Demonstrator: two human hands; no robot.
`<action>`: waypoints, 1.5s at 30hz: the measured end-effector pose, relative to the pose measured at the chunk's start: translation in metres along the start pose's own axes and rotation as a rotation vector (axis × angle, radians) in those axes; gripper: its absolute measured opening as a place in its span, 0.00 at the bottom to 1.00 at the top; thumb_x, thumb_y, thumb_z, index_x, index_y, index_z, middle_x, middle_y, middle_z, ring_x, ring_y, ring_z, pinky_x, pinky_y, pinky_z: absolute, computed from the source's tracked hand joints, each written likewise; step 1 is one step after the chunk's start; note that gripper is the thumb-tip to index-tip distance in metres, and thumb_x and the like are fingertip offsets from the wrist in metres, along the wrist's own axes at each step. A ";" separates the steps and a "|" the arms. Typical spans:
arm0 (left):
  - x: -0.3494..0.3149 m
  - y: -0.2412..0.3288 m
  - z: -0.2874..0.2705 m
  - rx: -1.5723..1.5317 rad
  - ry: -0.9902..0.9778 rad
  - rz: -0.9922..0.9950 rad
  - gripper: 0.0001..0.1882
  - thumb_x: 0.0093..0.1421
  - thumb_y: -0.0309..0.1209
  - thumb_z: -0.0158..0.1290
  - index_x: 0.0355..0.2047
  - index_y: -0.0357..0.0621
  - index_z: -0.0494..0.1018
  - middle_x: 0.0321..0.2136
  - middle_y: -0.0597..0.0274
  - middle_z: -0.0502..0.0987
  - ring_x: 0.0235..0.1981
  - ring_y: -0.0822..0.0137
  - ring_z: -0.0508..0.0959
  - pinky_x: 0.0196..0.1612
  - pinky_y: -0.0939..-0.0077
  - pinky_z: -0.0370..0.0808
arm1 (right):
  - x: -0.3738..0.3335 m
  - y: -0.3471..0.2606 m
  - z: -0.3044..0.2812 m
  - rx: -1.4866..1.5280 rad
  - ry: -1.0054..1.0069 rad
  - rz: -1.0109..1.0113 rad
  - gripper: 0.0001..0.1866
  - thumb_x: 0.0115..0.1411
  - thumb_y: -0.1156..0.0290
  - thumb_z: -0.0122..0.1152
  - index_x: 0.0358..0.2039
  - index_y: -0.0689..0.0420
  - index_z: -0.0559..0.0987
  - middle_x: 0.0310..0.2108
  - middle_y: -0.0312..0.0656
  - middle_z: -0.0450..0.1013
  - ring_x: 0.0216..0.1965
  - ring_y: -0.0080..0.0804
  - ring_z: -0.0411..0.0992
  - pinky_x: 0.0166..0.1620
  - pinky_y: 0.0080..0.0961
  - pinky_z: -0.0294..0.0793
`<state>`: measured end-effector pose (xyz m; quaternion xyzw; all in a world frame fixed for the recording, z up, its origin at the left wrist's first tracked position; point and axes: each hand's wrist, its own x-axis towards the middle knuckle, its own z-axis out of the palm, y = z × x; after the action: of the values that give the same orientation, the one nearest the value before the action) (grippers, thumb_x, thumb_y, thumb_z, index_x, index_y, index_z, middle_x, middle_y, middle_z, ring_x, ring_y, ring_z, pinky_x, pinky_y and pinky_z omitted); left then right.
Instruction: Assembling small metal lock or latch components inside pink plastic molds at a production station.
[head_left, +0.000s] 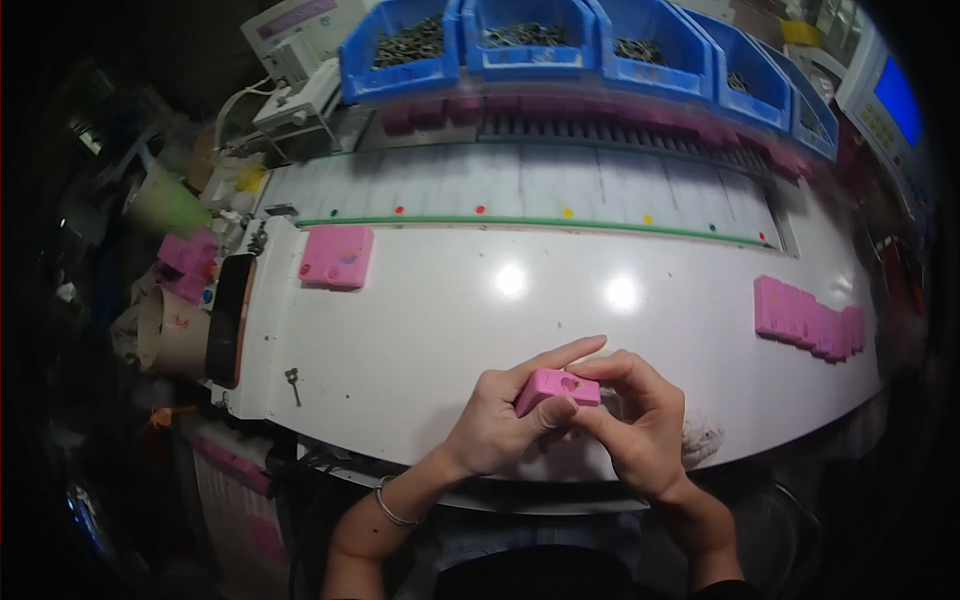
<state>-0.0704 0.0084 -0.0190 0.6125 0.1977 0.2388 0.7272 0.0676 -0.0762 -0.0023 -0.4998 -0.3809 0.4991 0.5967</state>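
Observation:
Above the near part of the white table, both hands hold a small pink block [546,383] with a round hole in its upper face. My left hand [497,425] wraps its left end, the thumb along the near side and the index finger stretched past the far side. At the right end, my right hand [645,425] grips it with bent fingers and thumb. Whether a small part sits between the right fingertips is hidden. Close to the right wrist lies a crumpled whitish bundle [702,438].
Pink blocks [337,255] stand at the left, and a row of more [800,315] at the right. A small metal piece [293,385] lies near the left edge by a dark phone-shaped object [231,320]. Blue bins [528,60] of metal parts line the back behind a green-edged panel [520,185].

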 end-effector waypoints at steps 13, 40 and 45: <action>0.066 0.063 -0.202 0.218 0.928 -0.011 0.13 0.56 0.32 0.47 0.35 0.33 0.70 0.27 0.60 0.73 0.30 0.66 0.76 0.36 0.74 0.74 | 0.019 0.028 0.012 -0.477 0.026 -0.219 0.12 0.50 0.82 0.57 0.37 0.64 0.74 0.31 0.44 0.75 0.33 0.29 0.74 0.38 0.20 0.71; 0.005 0.023 -0.058 1.165 0.262 0.016 0.26 0.59 0.34 0.48 0.55 0.34 0.60 0.37 0.49 0.66 0.39 0.58 0.67 0.44 0.67 0.65 | 0.024 0.018 0.024 -0.854 0.055 -0.462 0.30 0.42 0.79 0.63 0.49 0.66 0.68 0.43 0.52 0.66 0.43 0.47 0.66 0.44 0.33 0.67; 0.015 0.035 -0.001 0.237 -0.033 -0.298 0.27 0.64 0.42 0.41 0.53 0.28 0.57 0.37 0.54 0.70 0.32 0.68 0.73 0.36 0.76 0.70 | 0.012 0.012 0.014 -0.899 0.147 -0.658 0.41 0.35 0.79 0.66 0.52 0.74 0.62 0.45 0.58 0.62 0.46 0.50 0.63 0.47 0.36 0.64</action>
<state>-0.0629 0.0229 0.0150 0.6616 0.3010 0.0933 0.6805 0.0537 -0.0615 -0.0117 -0.5933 -0.6493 0.0393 0.4742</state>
